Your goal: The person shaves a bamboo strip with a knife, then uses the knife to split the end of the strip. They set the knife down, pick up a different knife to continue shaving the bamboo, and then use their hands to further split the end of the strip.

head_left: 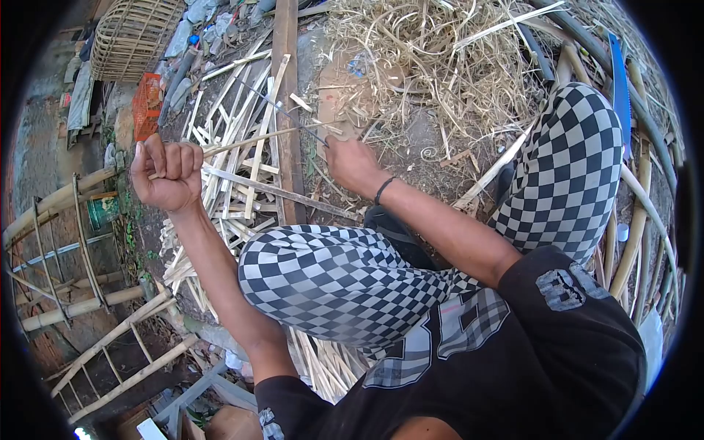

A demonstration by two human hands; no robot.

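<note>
My left hand (170, 174) is closed in a fist, raised at the left, gripping one end of a thin bamboo strip (253, 138). The strip runs rightward from the fist to just above my right hand (352, 166). My right hand is closed around a knife whose handle is mostly hidden by the fingers. Its long, narrow dark blade (282, 110) points up and left and crosses the strip near the right hand. Beneath the strip lies a brown wooden plank (287, 88). Many pale split bamboo strips (220, 198) are heaped between the left hand and the plank.
Curly bamboo shavings (440, 66) pile up ahead. A blue-bladed saw (620, 88) stands at the right beside bamboo poles (636, 220). A woven basket (136, 37) and an orange net-like container (147, 106) lie far left, above bamboo ladder-like frames (121, 352).
</note>
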